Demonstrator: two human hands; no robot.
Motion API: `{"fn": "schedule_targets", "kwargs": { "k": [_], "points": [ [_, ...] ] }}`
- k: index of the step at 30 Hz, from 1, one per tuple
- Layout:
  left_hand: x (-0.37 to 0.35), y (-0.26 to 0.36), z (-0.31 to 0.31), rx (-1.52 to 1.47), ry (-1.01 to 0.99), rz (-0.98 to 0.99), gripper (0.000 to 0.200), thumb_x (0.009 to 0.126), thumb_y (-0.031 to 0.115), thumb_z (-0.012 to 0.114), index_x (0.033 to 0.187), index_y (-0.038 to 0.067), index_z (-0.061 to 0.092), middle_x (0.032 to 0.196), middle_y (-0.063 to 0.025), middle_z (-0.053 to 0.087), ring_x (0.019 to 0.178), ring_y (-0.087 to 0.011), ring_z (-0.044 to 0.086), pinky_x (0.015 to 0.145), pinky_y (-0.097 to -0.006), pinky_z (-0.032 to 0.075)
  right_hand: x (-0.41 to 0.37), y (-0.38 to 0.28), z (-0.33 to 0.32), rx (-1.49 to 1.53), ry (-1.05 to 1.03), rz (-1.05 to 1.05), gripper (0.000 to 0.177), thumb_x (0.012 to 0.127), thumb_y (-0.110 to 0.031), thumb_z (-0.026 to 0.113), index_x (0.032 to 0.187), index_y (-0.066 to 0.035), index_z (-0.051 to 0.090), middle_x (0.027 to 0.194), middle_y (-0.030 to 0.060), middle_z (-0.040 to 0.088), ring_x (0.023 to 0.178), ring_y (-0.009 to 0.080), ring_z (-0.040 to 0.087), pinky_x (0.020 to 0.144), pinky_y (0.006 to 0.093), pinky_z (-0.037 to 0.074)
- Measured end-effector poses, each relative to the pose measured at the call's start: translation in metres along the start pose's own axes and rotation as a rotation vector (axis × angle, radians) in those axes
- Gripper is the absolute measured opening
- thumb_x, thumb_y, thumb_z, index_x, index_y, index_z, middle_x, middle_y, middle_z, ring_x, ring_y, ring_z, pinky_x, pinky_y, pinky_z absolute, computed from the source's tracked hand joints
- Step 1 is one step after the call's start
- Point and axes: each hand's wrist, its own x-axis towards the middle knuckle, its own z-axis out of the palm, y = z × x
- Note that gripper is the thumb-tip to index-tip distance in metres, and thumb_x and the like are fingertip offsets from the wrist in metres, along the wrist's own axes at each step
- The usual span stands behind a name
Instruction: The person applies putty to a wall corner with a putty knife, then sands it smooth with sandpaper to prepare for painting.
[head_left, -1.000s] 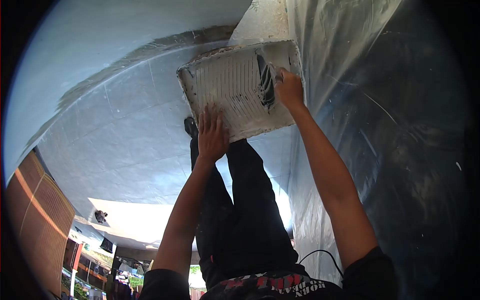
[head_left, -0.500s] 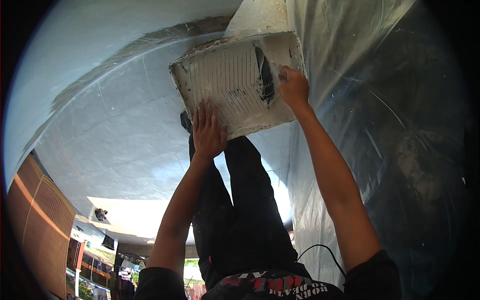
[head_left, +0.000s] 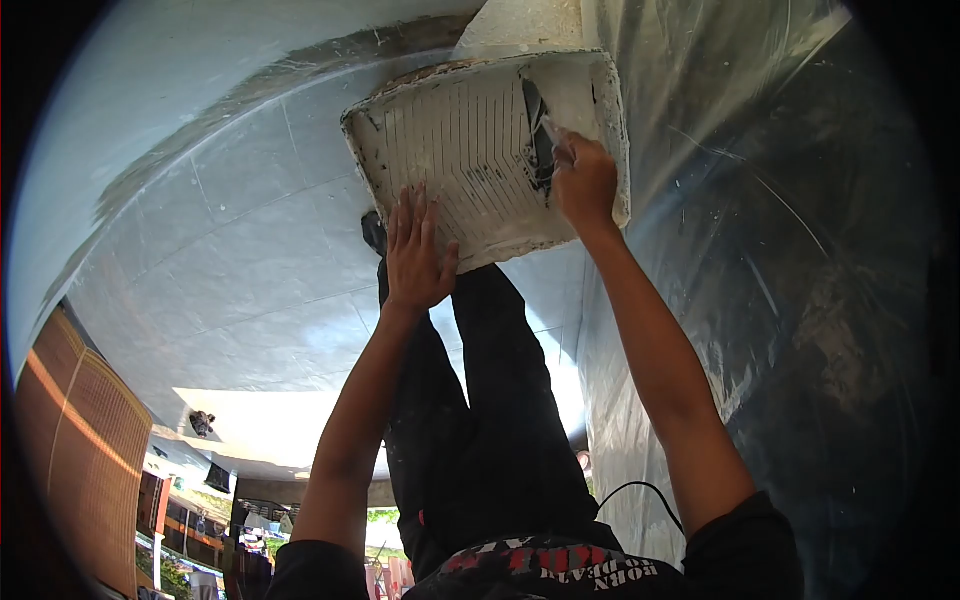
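Observation:
A pale, paint-crusted tray (head_left: 480, 130) with a ribbed surface lies above my feet in the head view. My left hand (head_left: 418, 252) rests flat on its near left corner, fingers spread. Toward the tray's right side, my right hand (head_left: 585, 183) is closed round the handle of a scraper. The dark, wide scraper blade (head_left: 538, 135) lies against the tray surface, smeared with pale material. Part of the handle is hidden by my fingers.
Translucent plastic sheeting (head_left: 740, 250) hangs along the right. Grey tiled floor (head_left: 250, 230) and a pale curved wall (head_left: 200, 80) are at the left. A woven blind (head_left: 90, 440), a small dark object (head_left: 201, 423) and a black cable (head_left: 645, 486) are lower down.
The tray's right side has shifted slightly right and up. My right hand and the scraper have moved a little, with the blade slightly farther right. My left hand stays on the corner.

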Motion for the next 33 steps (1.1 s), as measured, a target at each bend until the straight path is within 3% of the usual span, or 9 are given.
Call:
{"fn": "schedule_targets", "kwargs": {
  "k": [4,8,13,18,20,23,28,30,33],
  "points": [
    [0.009,-0.009,0.002,0.074,-0.002,0.015,0.063,0.091,0.024,0.054,0.145,-0.004,0.039,0.155,-0.0248,0.035,0.148,-0.0428,0.024,0.12,-0.0531,0.019,0.02,-0.002,0.021,-0.208,0.054,-0.054,0.014,0.074,0.001,0.063,0.087,0.001,0.068,0.085,0.0187,0.067,0.083,0.0382,0.061,0.075,0.0496,0.048],
    [0.01,-0.007,0.001,0.072,-0.014,0.009,0.061,0.091,0.024,0.054,0.144,-0.004,0.041,0.155,-0.024,0.037,0.148,-0.0414,0.026,0.12,-0.0519,0.021,-0.04,-0.014,0.056,-0.276,0.156,-0.12,0.016,0.073,0.002,0.065,0.089,0.001,0.068,0.086,0.0179,0.065,0.083,0.0383,0.061,0.075,0.0497,0.048],
    [0.011,-0.007,0.0,0.103,-0.049,-0.005,0.057,0.097,0.028,0.047,0.144,-0.002,0.039,0.156,-0.0222,0.036,0.148,-0.0402,0.026,0.119,-0.0524,0.021,-0.036,-0.011,0.016,0.038,-0.089,0.04,0.027,0.075,0.001,0.067,0.102,0.001,0.07,0.088,0.0164,0.065,0.081,0.0367,0.06,0.073,0.0463,0.047],
    [0.009,-0.008,0.003,0.101,-0.035,0.013,0.062,0.09,0.023,0.053,0.143,-0.006,0.041,0.155,-0.0235,0.037,0.148,-0.0394,0.027,0.12,-0.0508,0.02,0.027,0.011,0.022,-0.21,0.093,-0.069,0.029,0.075,0.002,0.064,0.102,-0.002,0.072,0.092,0.0122,0.067,0.09,0.0341,0.059,0.077,0.0448,0.045],
    [0.012,-0.009,0.002,0.111,-0.032,0.017,0.062,0.09,0.024,0.053,0.143,-0.006,0.041,0.155,-0.0233,0.036,0.148,-0.0393,0.027,0.12,-0.0507,0.02,0.018,0.012,0.048,-0.437,0.071,-0.09,0.033,0.073,-0.001,0.065,0.107,0.001,0.068,0.099,0.0111,0.068,0.095,0.0311,0.057,0.081,0.0444,0.041],
    [0.009,-0.006,-0.001,0.099,-0.042,-0.004,0.062,0.09,0.024,0.053,0.143,-0.005,0.04,0.156,-0.023,0.036,0.148,-0.0391,0.027,0.12,-0.0505,0.019,-0.017,0.005,0.067,-0.351,0.068,-0.051,0.036,0.073,-0.001,0.065,0.109,0.004,0.064,0.1,0.0112,0.067,0.093,0.0312,0.057,0.079,0.0442,0.041],
    [0.01,-0.008,0.003,0.106,-0.015,0.003,0.055,0.095,0.025,0.049,0.143,-0.001,0.042,0.155,-0.0217,0.038,0.148,-0.0386,0.029,0.119,-0.0507,0.022,-0.002,0.005,0.013,-0.211,-0.102,0.053,0.03,0.071,-0.001,0.067,0.101,-0.002,0.07,0.096,0.0115,0.068,0.092,0.0317,0.059,0.078,0.0444,0.044],
    [0.01,-0.011,0.004,0.096,-0.002,-0.006,0.055,0.095,0.025,0.048,0.143,-0.002,0.042,0.155,-0.022,0.038,0.148,-0.0386,0.029,0.119,-0.0508,0.022,0.02,0.013,0.003,-0.269,0.084,-0.089,0.019,0.079,-0.001,0.064,0.096,0.0,0.072,0.09,0.014,0.067,0.085,0.0364,0.062,0.076,0.0474,0.049],
    [0.007,-0.011,0.006,0.075,0.005,0.003,0.054,0.095,0.025,0.048,0.141,-0.003,0.043,0.154,-0.0228,0.039,0.147,-0.0386,0.03,0.119,-0.0509,0.022,0.024,0.02,0.03,-0.405,0.097,-0.181,0.016,0.078,-0.002,0.064,0.092,-0.001,0.072,0.087,0.0144,0.067,0.085,0.0353,0.061,0.075,0.0458,0.049]
  ]
}}
